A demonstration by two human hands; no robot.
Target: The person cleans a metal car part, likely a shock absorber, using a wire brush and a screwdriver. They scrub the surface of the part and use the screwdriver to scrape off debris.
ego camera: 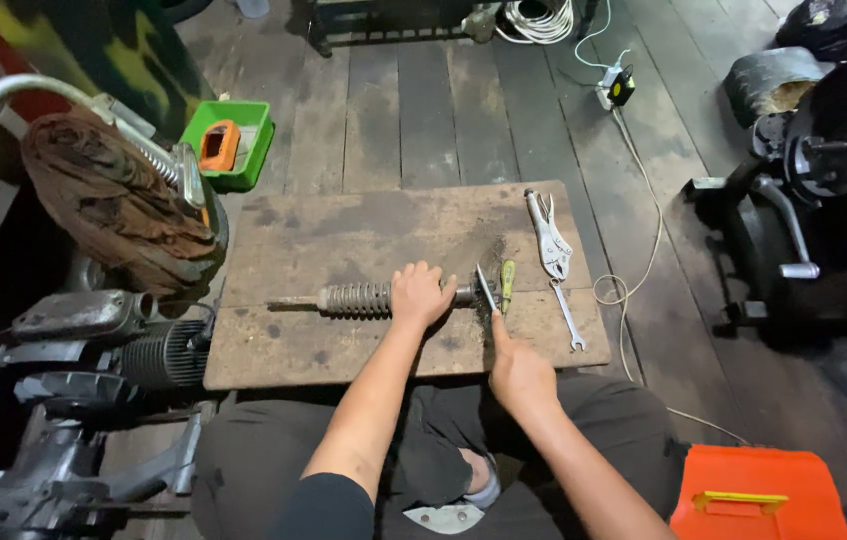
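Dim indoor light, prob. from overhead; soft shadows, dark corners, wide-angle bending at edges, centre sharp.

A stained brown wooden board (363,230) sits centre. On it lie a rusty grey coiled spring strut (358,298) and silver locking pliers (549,235). Beyond its far-left corner, a green tray (248,150); near-right, an orange case (758,490) with yellow handle.

You have one board (363,225), one shock absorber (358,298), one locking pliers (548,235), one wrench (569,318), two hands.
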